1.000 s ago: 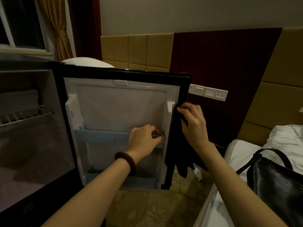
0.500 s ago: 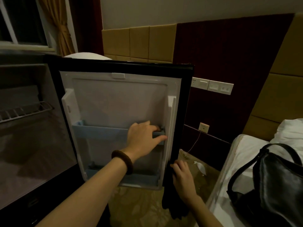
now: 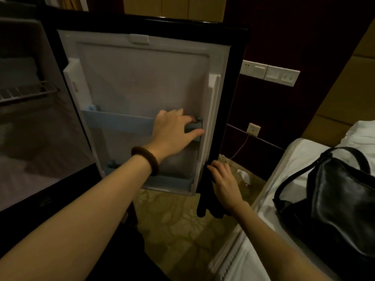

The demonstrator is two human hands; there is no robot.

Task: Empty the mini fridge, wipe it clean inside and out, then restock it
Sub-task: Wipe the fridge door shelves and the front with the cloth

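**A:** Mini fridge door [image 3: 142,82] first — where is the grip on it?

**B:** The right hand [image 3: 222,182] is pressed onto a dark cloth [image 3: 209,201] at the door's outer edge, low down near the bottom corner. Fingers are curled over the cloth, pinning it against the black frame; the cloth's tail hangs below the door. The left hand [image 3: 174,128] is closed round the right end of the upper door shelf [image 3: 117,121], thumb below the rail, fingers over it, apparently bracing the door.

**A:** And the relation the next stroke depends on?

**B:** That edge runs upright, its long axis from the corner under the right hand up to the top of the frame. The unwiped length lies above the grip, so I judge the stroke goes up along it — the right hand is plainly the nearer one, the left stays as the anchor.

**A:** Where does the fridge itself sit?

**B:** Its open cabinet [image 3: 40,159] is to the left, door swung wide toward the bed [image 3: 300,163], a wire rack [image 3: 26,92] inside and nothing on it. Both door shelves look empty, so emptying seems done.

**A:** Anything you can't make out?

**B:** The door's outer face is turned away entirely. The cloth merges with the black frame in the dim light, so its extent is uncertain. The cabinet is cut off by the left border, and a black handbag [image 3: 334,199] on the bed crowds the right.
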